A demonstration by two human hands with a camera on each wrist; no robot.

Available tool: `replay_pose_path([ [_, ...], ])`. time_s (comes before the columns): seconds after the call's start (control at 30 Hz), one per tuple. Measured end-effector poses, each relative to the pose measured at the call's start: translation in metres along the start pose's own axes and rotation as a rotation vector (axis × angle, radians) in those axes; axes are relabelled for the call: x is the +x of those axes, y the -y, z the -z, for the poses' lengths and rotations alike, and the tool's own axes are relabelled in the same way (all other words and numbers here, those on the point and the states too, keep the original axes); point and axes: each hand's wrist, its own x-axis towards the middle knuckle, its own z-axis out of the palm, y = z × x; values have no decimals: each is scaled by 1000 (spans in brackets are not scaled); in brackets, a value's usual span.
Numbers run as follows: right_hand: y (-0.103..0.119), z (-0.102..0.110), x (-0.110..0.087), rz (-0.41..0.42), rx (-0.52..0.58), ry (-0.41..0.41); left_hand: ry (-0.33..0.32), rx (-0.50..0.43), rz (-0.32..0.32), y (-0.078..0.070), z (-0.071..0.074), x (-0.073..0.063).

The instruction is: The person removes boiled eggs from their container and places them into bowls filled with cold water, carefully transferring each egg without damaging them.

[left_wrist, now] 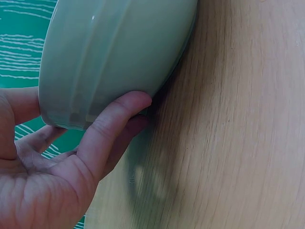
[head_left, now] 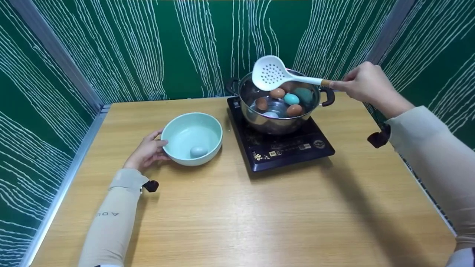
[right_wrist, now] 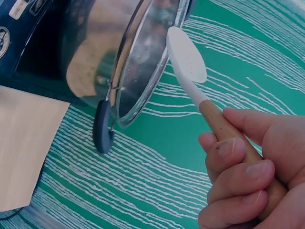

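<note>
Left hand (head_left: 148, 151) pinches a bowl (head_left: 185, 132) at left; right hand (head_left: 366, 83) curls round a skimmer (head_left: 276, 75) above the far pot (head_left: 272, 126)

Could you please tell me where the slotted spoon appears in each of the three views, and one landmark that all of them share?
Head: the spoon is above and right of centre, its round end across the pot's far rim, its handle in the right hand.
Left wrist: not in this picture.
Right wrist: right of centre, slanting from upper middle down to lower right.
Shared landmark: the green wall with white lines.
</note>
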Motion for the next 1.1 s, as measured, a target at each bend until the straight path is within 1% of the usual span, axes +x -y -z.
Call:
replay_pose_path([
  [0.2,-4,-2,1,-15,-44,9,1,-3,-6,1,1,0],
  [0.43,-5,-7,3,3,-123,13,2,-12,-23,2,1,0],
  [0.6,-4,-11,3,6,-153,17,-5,-6,-10,1,0,0],
  [0.9,5,-19,3,16,-210,43,-8,-10,4,1,1,-1],
  [1.1,13,-25,3,22,-210,77,2,-16,-2,1,2,0],
])
